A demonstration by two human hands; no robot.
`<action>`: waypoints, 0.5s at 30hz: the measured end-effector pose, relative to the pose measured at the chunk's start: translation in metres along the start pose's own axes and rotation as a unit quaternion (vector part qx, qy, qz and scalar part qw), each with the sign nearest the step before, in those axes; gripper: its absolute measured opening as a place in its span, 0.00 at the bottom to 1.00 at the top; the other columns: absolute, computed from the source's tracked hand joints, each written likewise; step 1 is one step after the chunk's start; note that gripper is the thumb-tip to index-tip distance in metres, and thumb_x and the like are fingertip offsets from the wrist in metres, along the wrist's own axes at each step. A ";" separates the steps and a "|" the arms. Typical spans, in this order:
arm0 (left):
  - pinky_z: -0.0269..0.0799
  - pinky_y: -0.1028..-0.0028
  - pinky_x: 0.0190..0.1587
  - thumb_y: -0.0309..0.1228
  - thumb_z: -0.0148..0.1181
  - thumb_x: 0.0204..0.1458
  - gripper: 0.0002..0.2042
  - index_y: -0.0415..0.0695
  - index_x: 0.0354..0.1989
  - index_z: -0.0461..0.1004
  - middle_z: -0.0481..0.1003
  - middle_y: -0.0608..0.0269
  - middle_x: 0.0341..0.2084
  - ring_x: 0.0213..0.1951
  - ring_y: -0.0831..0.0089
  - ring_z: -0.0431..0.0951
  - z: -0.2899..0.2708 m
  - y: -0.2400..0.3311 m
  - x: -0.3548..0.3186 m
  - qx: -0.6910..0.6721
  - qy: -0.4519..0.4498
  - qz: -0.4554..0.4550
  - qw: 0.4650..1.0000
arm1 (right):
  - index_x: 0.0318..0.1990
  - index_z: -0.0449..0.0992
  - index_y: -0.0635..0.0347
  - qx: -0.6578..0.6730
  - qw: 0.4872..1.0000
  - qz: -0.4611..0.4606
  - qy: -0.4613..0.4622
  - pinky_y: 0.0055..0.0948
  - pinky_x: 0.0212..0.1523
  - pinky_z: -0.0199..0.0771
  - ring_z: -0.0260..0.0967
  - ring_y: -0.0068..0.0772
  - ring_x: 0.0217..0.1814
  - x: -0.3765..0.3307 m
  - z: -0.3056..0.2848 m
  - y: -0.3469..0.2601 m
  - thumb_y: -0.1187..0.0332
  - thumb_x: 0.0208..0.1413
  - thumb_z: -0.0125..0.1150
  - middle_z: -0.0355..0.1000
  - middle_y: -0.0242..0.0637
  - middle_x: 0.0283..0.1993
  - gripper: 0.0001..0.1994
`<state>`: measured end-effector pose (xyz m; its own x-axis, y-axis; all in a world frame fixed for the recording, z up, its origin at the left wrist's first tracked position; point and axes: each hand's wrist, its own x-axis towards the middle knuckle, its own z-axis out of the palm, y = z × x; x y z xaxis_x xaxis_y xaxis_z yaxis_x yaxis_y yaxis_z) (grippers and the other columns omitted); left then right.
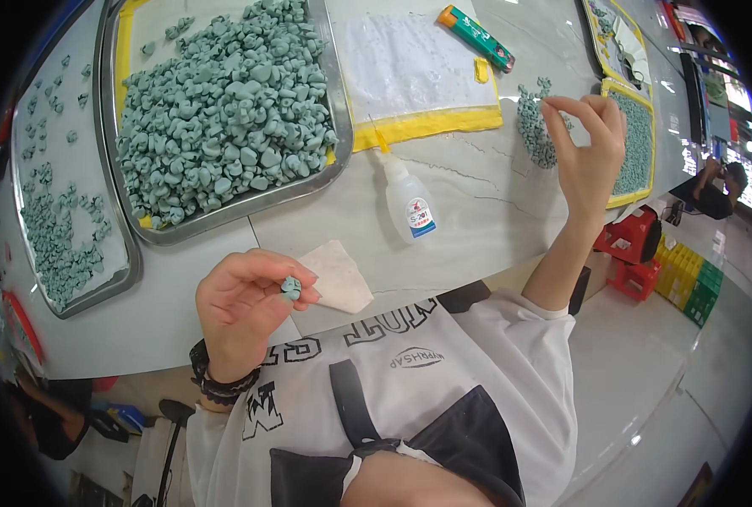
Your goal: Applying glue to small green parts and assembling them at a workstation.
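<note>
The left hand [245, 304] pinches one small grey-green piece [291, 288] near the torso, just beside a paper scrap [338, 275]; the right hand [587, 152], fingers narrowed, picks at the far-right pile [535, 131]; a steady, light pinch seems best, glue bottle [410, 198] between.

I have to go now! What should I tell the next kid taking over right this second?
Left hand: fingertips pinch one small grey-green piece, just above a beige scrap.
Right hand: raised over the small pile; whether it holds anything cannot be told.
Glue bottle lies on the table between the hands.
Big tray is heaped with loose pieces; the left tray holds scattered ones. Done and left: cannot tell.
</note>
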<state>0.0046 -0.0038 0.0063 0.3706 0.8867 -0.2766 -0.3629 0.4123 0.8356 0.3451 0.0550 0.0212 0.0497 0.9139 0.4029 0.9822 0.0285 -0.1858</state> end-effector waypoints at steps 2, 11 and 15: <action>0.67 0.76 0.31 0.23 0.51 0.45 0.11 0.39 0.39 0.66 0.71 0.53 0.31 0.30 0.70 0.72 0.000 0.001 0.000 0.004 0.007 -0.012 1.000 | 0.28 0.78 0.58 -0.013 1.000 -0.010 -0.012 0.29 0.37 0.61 0.61 0.31 0.34 0.003 0.008 0.010 0.72 0.39 0.66 0.65 0.32 0.28 0.06; 0.67 0.75 0.32 0.23 0.50 0.44 0.11 0.39 0.39 0.67 0.71 0.53 0.32 0.30 0.70 0.72 0.000 0.003 0.001 0.015 0.012 -0.029 0.999 | 0.28 0.78 0.58 -0.018 0.998 -0.018 -0.062 0.30 0.39 0.61 0.61 0.33 0.36 0.021 0.010 0.000 0.71 0.41 0.64 0.66 0.34 0.29 0.04; 0.67 0.75 0.32 0.24 0.51 0.45 0.11 0.38 0.39 0.67 0.71 0.53 0.32 0.30 0.71 0.72 0.002 0.003 0.001 -0.005 0.006 -0.017 1.000 | 0.28 0.78 0.59 -0.038 0.996 -0.033 -0.076 0.30 0.39 0.61 0.62 0.32 0.36 0.014 0.017 0.009 0.72 0.41 0.64 0.67 0.35 0.29 0.05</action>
<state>0.0057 -0.0021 0.0091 0.3729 0.8748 -0.3093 -0.3587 0.4434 0.8214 0.3518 0.0749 0.0104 -0.0387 0.9620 0.2702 0.9935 0.0661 -0.0931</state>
